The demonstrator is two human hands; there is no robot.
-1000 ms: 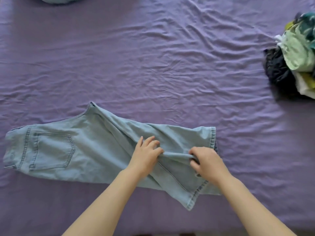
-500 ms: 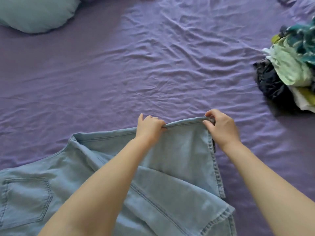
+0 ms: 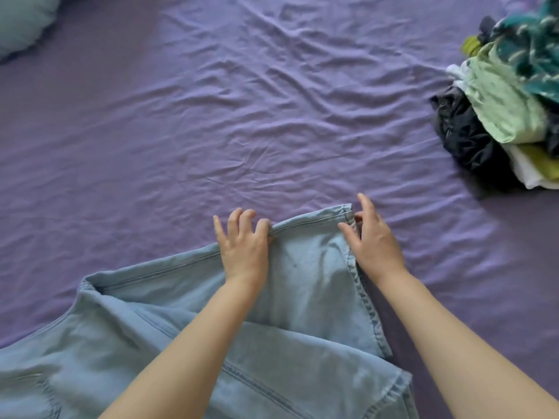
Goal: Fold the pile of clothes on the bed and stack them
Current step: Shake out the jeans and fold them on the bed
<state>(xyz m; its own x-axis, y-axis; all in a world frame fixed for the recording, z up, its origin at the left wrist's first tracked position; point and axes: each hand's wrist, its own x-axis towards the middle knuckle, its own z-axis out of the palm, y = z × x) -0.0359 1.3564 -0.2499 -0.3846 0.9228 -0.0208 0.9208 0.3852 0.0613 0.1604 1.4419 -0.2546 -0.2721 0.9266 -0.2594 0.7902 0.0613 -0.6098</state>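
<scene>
Light blue jeans (image 3: 305, 282) lie on the purple bed sheet (image 3: 242, 116), one leg folded up over the other. My left hand (image 3: 242, 249) rests flat on the folded leg's top edge with its fingers spread and lifted. My right hand (image 3: 373, 243) is at the hem corner, thumb on top of the denim and a fingertip tucked behind the hem, index finger stretched out. The waist end of the jeans runs out of view at the lower left. A pile of unfolded clothes (image 3: 508, 104) in green, teal, black and white sits at the right edge.
A pale blue pillow (image 3: 21, 22) lies at the top left corner. Wrinkled purple sheet stretches between the jeans and the clothes pile.
Both hands carried the jeans leg up and away from me and laid it down. The left hand's fingers have since spread apart, and the right hand's grip has loosened.
</scene>
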